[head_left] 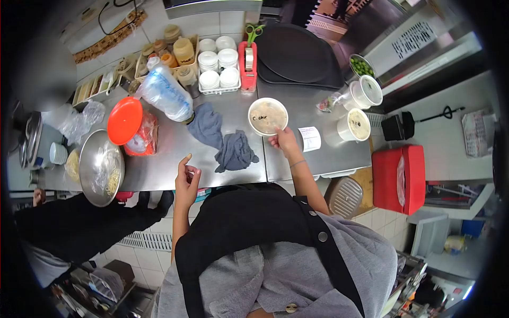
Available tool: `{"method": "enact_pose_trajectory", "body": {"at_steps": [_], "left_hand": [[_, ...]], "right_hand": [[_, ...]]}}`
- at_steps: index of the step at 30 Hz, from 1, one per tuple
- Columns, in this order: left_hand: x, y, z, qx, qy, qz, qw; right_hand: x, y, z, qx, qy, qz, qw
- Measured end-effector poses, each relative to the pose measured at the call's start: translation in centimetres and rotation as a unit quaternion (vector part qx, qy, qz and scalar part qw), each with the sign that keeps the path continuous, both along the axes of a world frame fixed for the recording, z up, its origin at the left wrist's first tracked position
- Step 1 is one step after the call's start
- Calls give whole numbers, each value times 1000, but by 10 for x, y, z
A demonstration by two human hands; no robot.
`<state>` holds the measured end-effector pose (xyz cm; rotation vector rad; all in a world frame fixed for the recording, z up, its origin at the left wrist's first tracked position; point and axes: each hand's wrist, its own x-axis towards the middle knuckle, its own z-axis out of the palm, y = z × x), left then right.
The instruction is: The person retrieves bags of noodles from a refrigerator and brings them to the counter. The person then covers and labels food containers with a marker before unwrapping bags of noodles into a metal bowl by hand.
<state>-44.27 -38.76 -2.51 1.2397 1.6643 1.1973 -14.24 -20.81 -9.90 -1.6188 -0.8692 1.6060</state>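
Note:
My right hand [285,141] grips the near edge of a round lidded tub [266,116] with dark handwriting on its lid. Beside that hand a printed paper slip [309,139] lies on the counter. My left hand [187,180] is held at the counter's front edge, its fingers loosely apart and nothing in them. Nearest to it are two crumpled grey cloths, one [236,152] closer to me and one [205,125] behind it.
On the right stand lidded white tubs [353,126] and a red bin [398,177]. Black trays [299,55], a red tape dispenser [247,66] and white cups [219,62] line the back. Leftward are an orange-topped scale [125,121] and a steel bowl [85,168]; another person [79,228] stands nearby.

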Motion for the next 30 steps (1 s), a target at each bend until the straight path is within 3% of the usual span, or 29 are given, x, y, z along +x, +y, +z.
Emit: {"method": "enact_pose_trajectory", "body": {"at_steps": [7,11,16,18,22,27,30], "left_hand": [[4,11,2,29,17,-55,998],[1,6,-2,12,3,-60,998],[-3,4,-5,-8,2,-66,998],[-3,5,-6,2,-3,-64,998],[-2,10,-6,5,1,-69,998],[1,16,-8,7,17,-90,996],[6,18,-8,6,11,-93,996]], "right_hand": [[27,-2,34,10,-4,-30,999],[71,-4,59,60,2,-134,989],[149,10,109,185,-77,-306,931],[168,10,141,275,-59,-383,880],[217,16,172,325,-49,-431,840],[239,17,168,308,-50,-446,839],[250,28,122,257,-51,-478,838]]}}
